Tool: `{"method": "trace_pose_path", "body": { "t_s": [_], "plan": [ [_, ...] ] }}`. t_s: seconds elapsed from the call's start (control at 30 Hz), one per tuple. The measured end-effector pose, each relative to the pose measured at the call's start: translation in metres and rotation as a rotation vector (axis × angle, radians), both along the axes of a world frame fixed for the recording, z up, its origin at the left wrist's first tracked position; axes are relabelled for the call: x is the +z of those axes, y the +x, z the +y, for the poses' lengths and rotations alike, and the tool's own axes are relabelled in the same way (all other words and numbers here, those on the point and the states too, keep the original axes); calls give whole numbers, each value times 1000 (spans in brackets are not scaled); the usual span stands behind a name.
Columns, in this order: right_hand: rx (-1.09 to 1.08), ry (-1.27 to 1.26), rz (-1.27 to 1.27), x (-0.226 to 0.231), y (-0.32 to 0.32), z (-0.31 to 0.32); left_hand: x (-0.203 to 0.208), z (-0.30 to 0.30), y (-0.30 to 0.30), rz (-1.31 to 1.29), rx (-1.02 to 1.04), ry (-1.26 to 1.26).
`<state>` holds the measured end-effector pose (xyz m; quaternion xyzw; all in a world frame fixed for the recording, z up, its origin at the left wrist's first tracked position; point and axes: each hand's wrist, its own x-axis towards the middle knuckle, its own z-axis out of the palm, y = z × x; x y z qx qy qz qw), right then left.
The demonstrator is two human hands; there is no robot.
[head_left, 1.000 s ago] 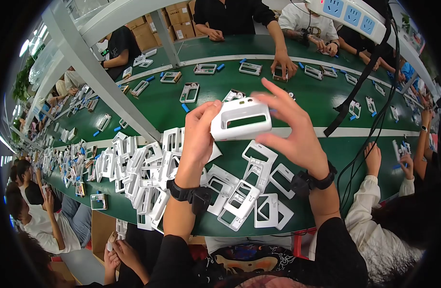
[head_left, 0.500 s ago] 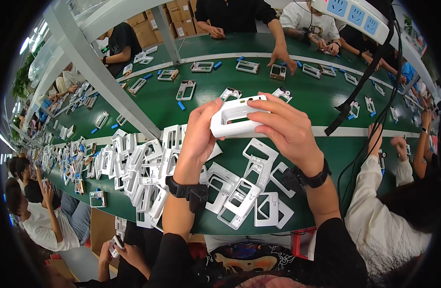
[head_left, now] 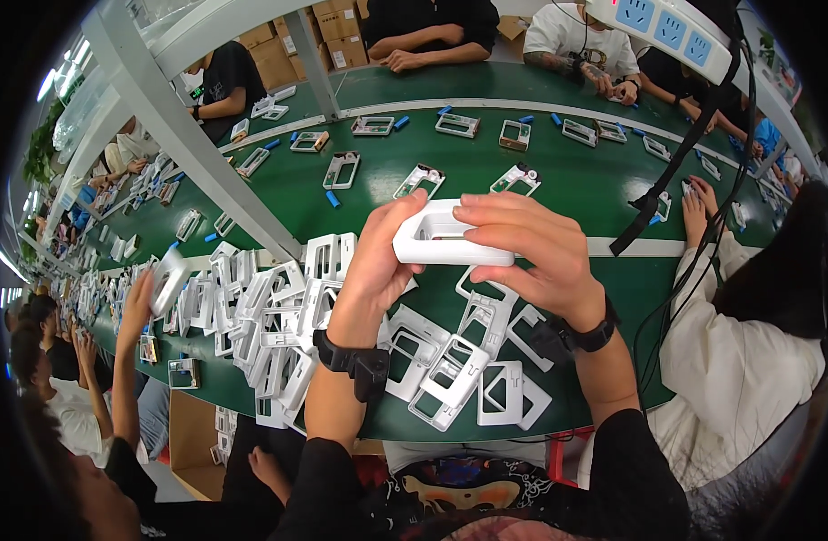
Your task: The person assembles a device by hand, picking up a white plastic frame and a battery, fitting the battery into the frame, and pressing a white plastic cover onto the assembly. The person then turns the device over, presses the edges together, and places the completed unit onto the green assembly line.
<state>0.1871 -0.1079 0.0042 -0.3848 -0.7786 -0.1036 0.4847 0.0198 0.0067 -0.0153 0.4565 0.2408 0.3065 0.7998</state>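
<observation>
Spanning from left hand (head_left: 380, 251) to right hand (head_left: 544, 257), the white frame (head_left: 450, 252) is up above the table (head_left: 567, 392), the first gripping its left end, the second clasping its right.

The green bench (head_left: 635, 279) is heaped with white frames (head_left: 497, 418). Beyond, a green strip (head_left: 468, 162) is dotted with open housings (head_left: 515, 144) and blue cylinders (head_left: 333, 198).
</observation>
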Motion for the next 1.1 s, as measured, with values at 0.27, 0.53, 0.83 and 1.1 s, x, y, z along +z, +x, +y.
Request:
{"method": "trace_pose_path", "body": {
  "t_s": [0.27,0.53,0.83,1.1],
  "plan": [
    [0,-12,44,-3,0,-1,-1,0,2,17,12,-40],
    [29,-2,167,2,-2,3,-1,2,1,34,-49,-92],
    [-125,218,192,-6,3,-10,-13,-44,30,23,-204,-76],
    [-9,234,373,-10,10,-25,-7,-59,29,-28,-271,-3]
  ]
}}
